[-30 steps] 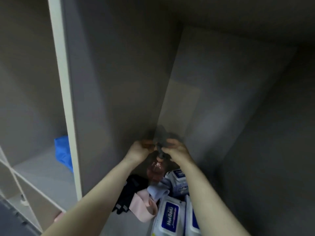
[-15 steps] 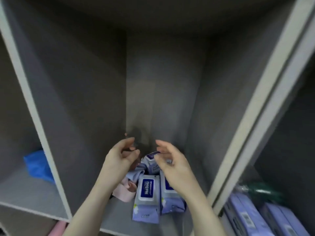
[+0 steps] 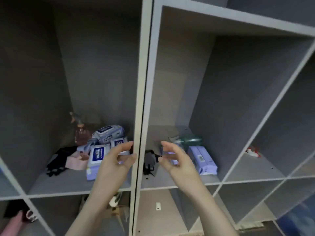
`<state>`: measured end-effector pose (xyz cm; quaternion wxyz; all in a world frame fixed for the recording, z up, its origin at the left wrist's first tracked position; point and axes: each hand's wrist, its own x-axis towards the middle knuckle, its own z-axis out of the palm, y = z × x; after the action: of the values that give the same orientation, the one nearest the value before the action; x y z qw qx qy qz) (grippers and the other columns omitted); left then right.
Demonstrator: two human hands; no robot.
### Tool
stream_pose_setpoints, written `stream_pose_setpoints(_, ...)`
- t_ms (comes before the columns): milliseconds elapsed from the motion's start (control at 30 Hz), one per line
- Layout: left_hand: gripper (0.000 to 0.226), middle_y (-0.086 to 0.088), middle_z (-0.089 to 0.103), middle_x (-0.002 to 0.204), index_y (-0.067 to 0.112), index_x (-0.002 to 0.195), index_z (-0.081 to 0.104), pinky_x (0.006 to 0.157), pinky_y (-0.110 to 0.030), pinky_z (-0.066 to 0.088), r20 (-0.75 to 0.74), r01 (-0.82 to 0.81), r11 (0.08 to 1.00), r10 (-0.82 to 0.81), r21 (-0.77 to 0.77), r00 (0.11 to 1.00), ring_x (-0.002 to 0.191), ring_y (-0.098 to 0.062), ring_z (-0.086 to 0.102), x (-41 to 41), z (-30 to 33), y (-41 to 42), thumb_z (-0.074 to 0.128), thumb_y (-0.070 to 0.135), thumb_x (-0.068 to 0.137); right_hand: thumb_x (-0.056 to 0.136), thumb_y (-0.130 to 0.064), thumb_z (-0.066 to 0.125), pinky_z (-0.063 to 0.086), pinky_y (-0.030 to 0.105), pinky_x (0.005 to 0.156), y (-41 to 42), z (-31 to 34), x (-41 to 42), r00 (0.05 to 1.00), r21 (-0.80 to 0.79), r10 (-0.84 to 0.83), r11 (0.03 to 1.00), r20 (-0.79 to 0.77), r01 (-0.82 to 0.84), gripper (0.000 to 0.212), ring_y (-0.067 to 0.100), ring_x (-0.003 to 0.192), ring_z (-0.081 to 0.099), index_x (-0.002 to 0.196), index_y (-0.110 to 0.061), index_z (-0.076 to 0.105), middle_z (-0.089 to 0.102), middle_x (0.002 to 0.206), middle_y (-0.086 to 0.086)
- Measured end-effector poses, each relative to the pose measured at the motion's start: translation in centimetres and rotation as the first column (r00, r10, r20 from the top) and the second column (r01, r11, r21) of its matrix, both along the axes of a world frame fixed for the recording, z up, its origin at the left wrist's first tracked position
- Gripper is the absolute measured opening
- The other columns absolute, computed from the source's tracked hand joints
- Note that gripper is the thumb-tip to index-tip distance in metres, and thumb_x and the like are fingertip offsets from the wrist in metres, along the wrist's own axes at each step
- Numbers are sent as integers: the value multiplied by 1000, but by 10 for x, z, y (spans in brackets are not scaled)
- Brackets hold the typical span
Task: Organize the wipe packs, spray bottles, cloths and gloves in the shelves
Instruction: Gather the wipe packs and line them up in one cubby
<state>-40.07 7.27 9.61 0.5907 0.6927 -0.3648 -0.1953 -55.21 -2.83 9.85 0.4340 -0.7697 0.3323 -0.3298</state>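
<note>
My left hand [image 3: 117,159] and my right hand [image 3: 175,159] hover empty with loosely curved fingers before the shelf divider [image 3: 141,99]. In the left compartment a pink spray bottle [image 3: 81,135] stands upright at the back, beside several wipe packs [image 3: 97,154], a pink cloth [image 3: 75,161], a light blue cloth [image 3: 85,147] and black gloves [image 3: 58,160]. The right compartment holds a green spray bottle [image 3: 189,141] lying on its side, purple wipe packs [image 3: 202,159] and a dark glove [image 3: 150,160].
A red and white item [image 3: 252,151] lies in the far right compartment. Lower cubbies hold a pink roll [image 3: 12,225], dark fabric [image 3: 13,208] and a white item [image 3: 114,201]. The upper parts of both middle compartments are open space.
Both hands let go of the pink spray bottle, which now stands at the back, and drew out of the left compartment. The view swung right, revealing the right compartment.
</note>
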Motion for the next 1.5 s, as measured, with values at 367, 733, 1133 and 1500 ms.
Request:
stream_pose_setpoints(367, 50, 6, 46, 118, 25, 130, 53, 90, -35, 51, 170, 104, 969, -144, 225, 975, 99, -11, 60, -67, -16, -107, 70, 22, 83, 89, -15, 62, 43, 32, 102, -98, -19, -67, 978, -7, -20, 1000, -207, 19, 42, 13, 115, 54, 128, -26, 52, 53, 124, -9)
stream_pose_setpoints(733, 51, -8, 51, 125, 18, 131, 54, 96, -36, 47, 99, -43, 958, 16, 283, 995, 103, -23, 62, -80, -48, -230, 69, 20, 83, 87, -4, 62, 36, 10, 83, -254, -54, -70, 894, 17, 159, 986, -419, -168, 46, 12, 103, 51, 131, -9, 52, 56, 113, 6)
stream_pose_setpoints(1133, 51, -5, 48, 132, 23, 134, 50, 97, -38, 46, 174, -104, 905, 33, 413, 984, 113, -22, 56, -31, -97, -292, 63, 32, 85, 88, -23, 56, 36, 32, 106, -384, -156, 13, 617, -200, 1, 946, -787, -256, 48, 27, 131, 41, 135, -20, 48, 48, 141, 8)
stream_pose_setpoints(1500, 48, -2, 47, 134, 30, 135, 48, 93, -38, 47, 303, -163, 860, 10, 483, 953, 116, -22, 55, -11, -145, -325, 59, 33, 88, 89, -6, 42, 6, 45, 114, -424, -220, 60, 345, -403, -233, 703, -909, -586, 69, 29, 141, 20, 151, -17, 15, 38, 145, 10)
